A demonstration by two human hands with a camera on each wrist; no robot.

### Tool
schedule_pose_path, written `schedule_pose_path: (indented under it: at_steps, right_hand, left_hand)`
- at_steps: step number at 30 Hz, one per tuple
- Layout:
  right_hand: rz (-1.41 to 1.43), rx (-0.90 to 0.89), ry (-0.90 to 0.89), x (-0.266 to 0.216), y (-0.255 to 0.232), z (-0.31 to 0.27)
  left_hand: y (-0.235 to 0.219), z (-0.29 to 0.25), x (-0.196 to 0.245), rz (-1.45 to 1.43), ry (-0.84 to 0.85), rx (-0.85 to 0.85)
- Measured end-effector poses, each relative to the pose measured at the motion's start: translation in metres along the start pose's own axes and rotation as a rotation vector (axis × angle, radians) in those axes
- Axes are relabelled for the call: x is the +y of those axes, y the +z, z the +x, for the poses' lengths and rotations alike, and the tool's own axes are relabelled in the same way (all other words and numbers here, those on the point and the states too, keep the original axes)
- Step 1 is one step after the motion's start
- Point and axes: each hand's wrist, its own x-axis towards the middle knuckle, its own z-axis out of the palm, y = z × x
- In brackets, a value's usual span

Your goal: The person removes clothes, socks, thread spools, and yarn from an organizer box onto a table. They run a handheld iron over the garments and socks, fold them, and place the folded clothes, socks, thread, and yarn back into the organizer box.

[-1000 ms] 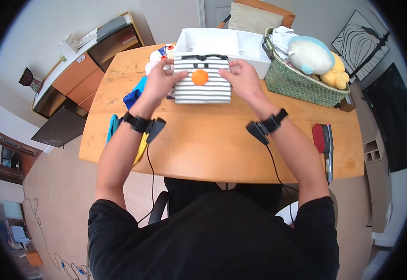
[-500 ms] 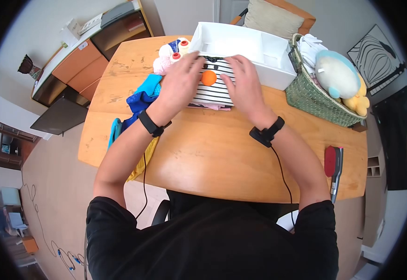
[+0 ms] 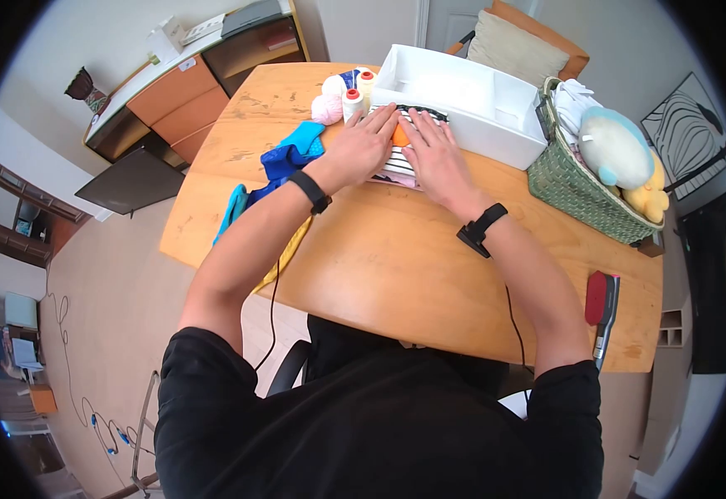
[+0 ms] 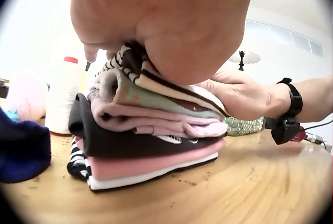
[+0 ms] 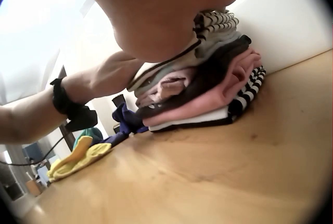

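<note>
Both hands press down with fingers extended on a folded black-and-white striped garment (image 3: 399, 160), which has an orange spot. My left hand (image 3: 356, 151) lies over its left side and my right hand (image 3: 442, 164) over its right, fingertips near the far edge. That garment tops a stack of folded clothes. Below it, the left wrist view shows a light pink garment (image 4: 156, 120), a dark one (image 4: 125, 140) and a deeper pink one (image 4: 151, 162). In the right wrist view the pile's striped bottom layer (image 5: 244, 93) rests on the table.
Behind the stack stands a white divided box (image 3: 496, 137). A green woven basket (image 3: 583, 200) with plush toys is to the right, near a red-and-grey brush-like tool (image 3: 602, 312). Thread cones (image 3: 353, 101), pink yarn (image 3: 327, 108) and blue clothing (image 3: 284, 162) lie left on the wooden table (image 3: 363, 258).
The striped garment, earlier held up by its sides, now lies on the stack. Both hands have moved from its edges to flat on top. The head view has shifted.
</note>
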Motion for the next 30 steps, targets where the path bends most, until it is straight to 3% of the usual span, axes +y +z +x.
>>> schedule_pose_path:
  at_steps: [4, 6, 7, 8, 10, 12, 13, 15, 16, 18, 19, 21, 22, 24, 25, 26, 28, 30]
  right_hand:
    - [0.068, 0.124, 0.006, -0.025, -0.05, -0.012]
    - [0.131, 0.166, 0.005, -0.046, -0.084, -0.043]
    - [0.199, 0.144, 0.056, -0.056, -0.099, -0.066]
    - [0.267, 0.12, 0.106, -0.065, -0.111, -0.09]
    - [0.3, 0.036, 0.2, -0.084, -0.131, -0.139]
    - [0.336, -0.008, 0.279, -0.1, -0.139, -0.18]
    - [0.331, 0.0, 0.271, -0.103, -0.138, -0.197]
    - [0.349, -0.006, 0.356, -0.113, -0.13, -0.233]
    - [0.354, -0.003, 0.362, -0.118, -0.127, -0.247]
    - [0.349, -0.012, 0.442, -0.123, -0.125, -0.266]
    - [0.345, 0.002, 0.446, -0.123, -0.127, -0.273]
    - [0.4, 0.057, 0.447, -0.127, -0.127, -0.285]
    - [0.405, 0.066, 0.46, -0.13, -0.127, -0.287]
    - [0.493, 0.053, 0.465, -0.133, -0.13, -0.285]
    - [0.492, 0.063, 0.471, -0.133, -0.131, -0.281]
    - [0.545, 0.092, 0.467, -0.134, -0.132, -0.275]
    - [0.597, 0.113, 0.467, -0.142, -0.14, -0.254]
    - [0.649, 0.391, 0.44, -0.16, -0.159, -0.216]
  left_hand:
    - [-0.06, -0.008, 0.001, 0.024, 0.041, 0.048]
    - [-0.088, -0.025, -0.022, -0.054, -0.039, 0.117]
    - [-0.097, -0.039, -0.035, -0.049, -0.038, 0.116]
    - [-0.103, -0.056, -0.05, 0.001, -0.14, 0.065]
    - [-0.109, -0.084, -0.062, 0.052, -0.245, 0.016]
    - [-0.109, -0.104, -0.063, 0.078, -0.368, -0.244]
    - [-0.104, -0.105, -0.067, 0.084, -0.367, -0.233]
    - [-0.085, -0.114, -0.073, 0.178, -0.389, -0.432]
    - [-0.078, -0.12, -0.077, 0.181, -0.384, -0.438]
    - [-0.075, -0.115, -0.081, 0.188, -0.464, -0.224]
    - [-0.077, -0.113, -0.084, 0.192, -0.451, -0.217]
    - [-0.096, -0.108, -0.069, -0.114, -0.628, 0.098]
    - [-0.107, -0.107, -0.058, -0.112, -0.615, 0.088]
    - [-0.139, -0.101, -0.026, -0.541, -0.667, 0.247]
    - [-0.149, -0.103, -0.013, -0.657, -0.609, 0.269]
    - [-0.16, -0.102, 0.008, -0.658, -0.6, 0.268]
    - [-0.172, -0.098, 0.068, -1.137, -0.65, 0.227]
    - [-0.171, -0.1, 0.119, -1.181, -0.666, -0.042]
